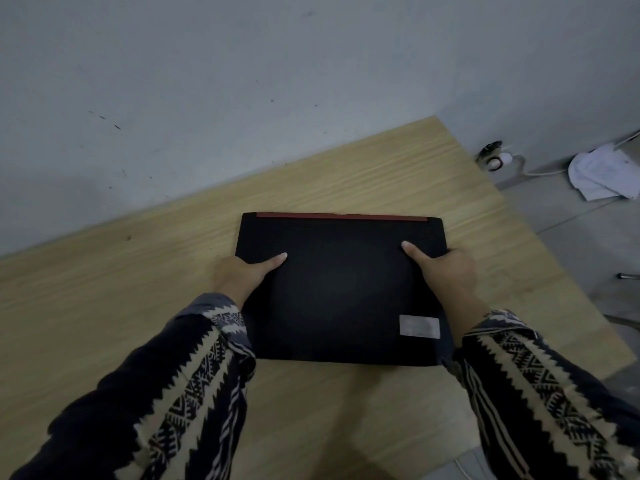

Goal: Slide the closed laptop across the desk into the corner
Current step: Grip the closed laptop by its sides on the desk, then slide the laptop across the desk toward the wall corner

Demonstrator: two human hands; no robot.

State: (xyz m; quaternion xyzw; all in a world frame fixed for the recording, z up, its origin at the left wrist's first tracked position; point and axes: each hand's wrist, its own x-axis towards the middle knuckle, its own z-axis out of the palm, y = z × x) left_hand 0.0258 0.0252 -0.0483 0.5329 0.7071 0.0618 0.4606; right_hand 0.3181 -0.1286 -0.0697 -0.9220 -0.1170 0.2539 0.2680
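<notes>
My left hand (242,273) and right hand (446,268) grasp the 2 side edges of the closed laptop (341,289) between them, thumbs on its lid, flat on the counter (138,289).

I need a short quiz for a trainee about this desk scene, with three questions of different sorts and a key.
1. True or false: the laptop lid is open.
2. Where do the left hand and right hand hold it? A) on its two sides, thumbs on top B) both at the near edge C) only one hand touches it
3. Fill in: the strip along the laptop's far edge is ____.

Key: 1 false; 2 A; 3 red. The laptop lies flat on the desk, apart from the wall.
</notes>
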